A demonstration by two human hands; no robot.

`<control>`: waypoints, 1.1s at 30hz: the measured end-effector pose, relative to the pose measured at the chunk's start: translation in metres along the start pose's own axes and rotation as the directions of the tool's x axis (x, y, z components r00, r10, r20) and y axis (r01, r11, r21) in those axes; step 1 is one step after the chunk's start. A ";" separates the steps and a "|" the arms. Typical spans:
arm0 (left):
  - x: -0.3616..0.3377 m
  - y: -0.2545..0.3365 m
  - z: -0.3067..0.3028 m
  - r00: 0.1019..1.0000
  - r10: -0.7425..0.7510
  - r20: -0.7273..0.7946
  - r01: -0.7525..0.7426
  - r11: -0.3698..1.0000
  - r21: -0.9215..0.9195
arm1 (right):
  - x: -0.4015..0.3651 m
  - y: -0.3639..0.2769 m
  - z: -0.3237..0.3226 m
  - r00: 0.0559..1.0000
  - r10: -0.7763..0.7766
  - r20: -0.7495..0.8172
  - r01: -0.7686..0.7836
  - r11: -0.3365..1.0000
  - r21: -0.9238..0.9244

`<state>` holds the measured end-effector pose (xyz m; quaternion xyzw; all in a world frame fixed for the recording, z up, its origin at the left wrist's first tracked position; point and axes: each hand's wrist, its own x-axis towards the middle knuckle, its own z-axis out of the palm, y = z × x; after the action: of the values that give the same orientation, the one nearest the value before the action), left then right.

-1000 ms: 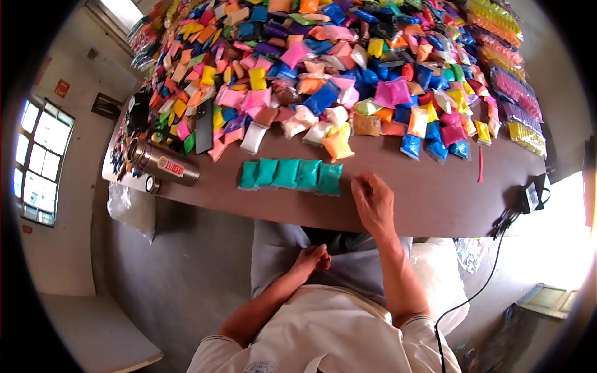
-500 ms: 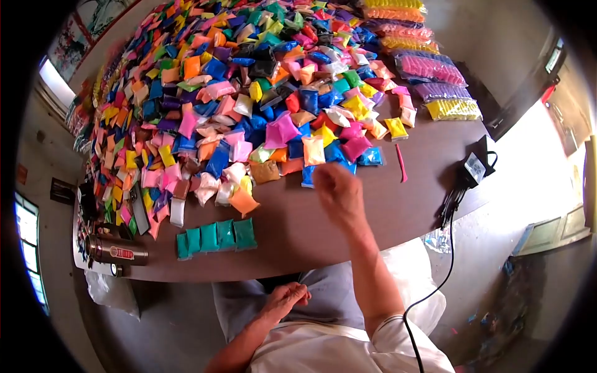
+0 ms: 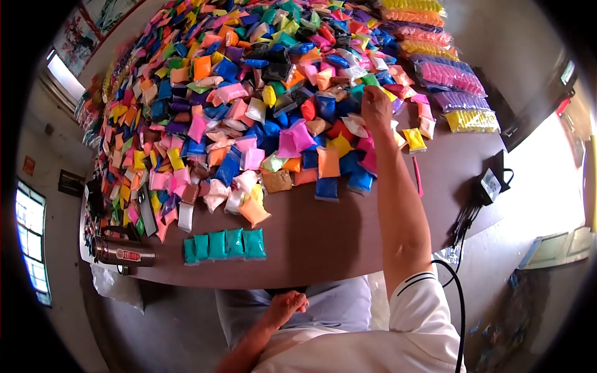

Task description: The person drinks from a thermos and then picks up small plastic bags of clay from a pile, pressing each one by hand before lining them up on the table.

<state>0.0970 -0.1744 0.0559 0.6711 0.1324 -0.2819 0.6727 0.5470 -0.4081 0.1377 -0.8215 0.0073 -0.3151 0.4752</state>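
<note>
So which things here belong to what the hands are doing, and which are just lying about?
In hand: right hand, reaching into the heap of coloured packets; row of teal packets.
Lying about: metal flask; pink stick; black device with cable; left hand, on the lap.

Bright daylight from windows at left, blown-out glare at right, fisheye distortion, black vignetted corners, mild softness

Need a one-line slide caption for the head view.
Right hand reaches into the packet pile; left hand rests on the lap; teal packets sit in a row.
</note>
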 end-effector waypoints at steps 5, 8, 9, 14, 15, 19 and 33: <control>0.005 -0.036 -0.013 0.989 -0.056 -0.135 0.049 0.997 -0.054 | 0.016 -0.017 0.002 0.967 0.123 0.223 -0.010 0.894 -0.449; 0.010 -0.031 -0.015 0.974 -0.118 -0.193 0.094 0.987 -0.131 | 0.016 -0.017 0.008 0.973 0.140 0.183 -0.032 0.867 -0.498; 0.012 -0.032 -0.014 0.975 -0.114 -0.192 0.089 0.987 -0.132 | 0.018 -0.014 0.008 0.974 0.136 0.181 -0.028 0.867 -0.498; 0.013 -0.031 -0.009 0.976 -0.086 -0.201 0.059 0.989 -0.135 | 0.022 -0.003 -0.011 0.975 0.112 0.192 -0.058 0.962 -0.267; 0.012 -0.033 -0.009 0.977 -0.083 -0.196 0.056 0.989 -0.136 | 0.019 -0.003 -0.014 0.994 0.041 0.102 -0.027 0.990 -0.141; 0.007 -0.041 -0.009 0.978 -0.121 -0.168 0.090 0.980 -0.180 | -0.021 -0.053 -0.055 0.974 0.184 0.131 -0.224 0.864 0.452; 0.006 -0.033 0.008 0.996 0.005 0.094 0.009 0.989 -0.146 | -0.281 -0.106 -0.140 0.757 0.224 0.615 -0.645 0.411 0.644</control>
<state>0.0819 -0.1815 0.0252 0.6059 0.1215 -0.3037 0.7252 0.2183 -0.3712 0.1265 -0.5094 -0.0285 0.0522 0.8585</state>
